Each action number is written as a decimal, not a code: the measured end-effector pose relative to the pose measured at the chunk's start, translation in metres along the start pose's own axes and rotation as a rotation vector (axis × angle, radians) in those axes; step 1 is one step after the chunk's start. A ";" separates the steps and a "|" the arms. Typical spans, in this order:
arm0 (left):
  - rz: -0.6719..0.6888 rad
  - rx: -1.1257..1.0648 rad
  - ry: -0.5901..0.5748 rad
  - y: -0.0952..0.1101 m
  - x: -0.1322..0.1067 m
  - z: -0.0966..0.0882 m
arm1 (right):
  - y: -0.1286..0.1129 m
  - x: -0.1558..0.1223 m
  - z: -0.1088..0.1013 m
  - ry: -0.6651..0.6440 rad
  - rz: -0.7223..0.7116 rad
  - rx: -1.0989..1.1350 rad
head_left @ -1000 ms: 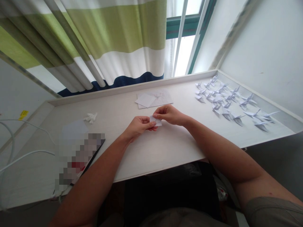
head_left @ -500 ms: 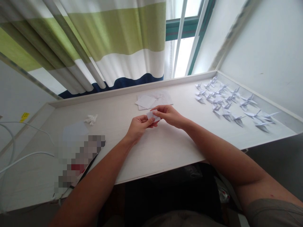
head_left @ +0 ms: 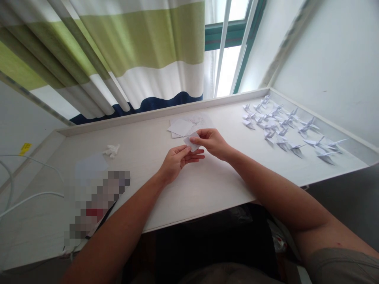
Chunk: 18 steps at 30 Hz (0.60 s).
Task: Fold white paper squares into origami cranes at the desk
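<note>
A small folded piece of white paper (head_left: 194,147) is held above the table between both hands. My right hand (head_left: 215,142) pinches its upper right part, thumb on top. At its lower left corner, the thumb of my left hand (head_left: 173,162) presses near the forefinger, while the other fingers stretch out below the paper. Just beyond the hands, a square white sheet (head_left: 181,127) lies on a larger sheet with dark marks (head_left: 199,119). Several folded white paper cranes (head_left: 270,125) stand on the table to the right.
A raised rim (head_left: 166,114) edges the back of the white table (head_left: 142,134). Crumpled white tissue (head_left: 111,151) and pale paper (head_left: 91,166) lie at left, by a pixelated object (head_left: 102,201). White cables (head_left: 32,200) cross the left side. Curtains (head_left: 142,43) hang behind.
My left fingers have straightened and spread beneath the folded paper. The paper has turned and sits more in my right hand's pinch. The view has shifted slightly.
</note>
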State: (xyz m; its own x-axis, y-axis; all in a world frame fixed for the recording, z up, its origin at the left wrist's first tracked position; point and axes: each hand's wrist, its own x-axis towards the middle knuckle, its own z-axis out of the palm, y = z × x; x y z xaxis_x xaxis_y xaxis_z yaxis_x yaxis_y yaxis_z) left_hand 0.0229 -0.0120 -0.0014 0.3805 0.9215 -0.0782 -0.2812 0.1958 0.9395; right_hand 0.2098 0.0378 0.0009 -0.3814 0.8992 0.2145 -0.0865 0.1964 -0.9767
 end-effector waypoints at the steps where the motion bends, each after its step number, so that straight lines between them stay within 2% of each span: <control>1: 0.005 0.004 -0.004 0.000 0.000 0.000 | 0.000 0.000 0.000 -0.005 -0.001 0.002; 14: 0.090 0.165 -0.063 -0.004 0.001 -0.008 | 0.000 0.000 0.001 0.021 -0.002 0.034; 18: 0.091 0.151 -0.083 -0.004 0.001 -0.009 | 0.000 0.000 0.001 0.024 -0.020 0.037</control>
State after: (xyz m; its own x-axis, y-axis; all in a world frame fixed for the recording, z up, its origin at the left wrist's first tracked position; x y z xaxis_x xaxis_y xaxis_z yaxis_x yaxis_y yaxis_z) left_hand 0.0170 -0.0086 -0.0082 0.4326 0.9011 0.0309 -0.1850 0.0551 0.9812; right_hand 0.2092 0.0373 0.0011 -0.3570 0.9046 0.2332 -0.1281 0.1999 -0.9714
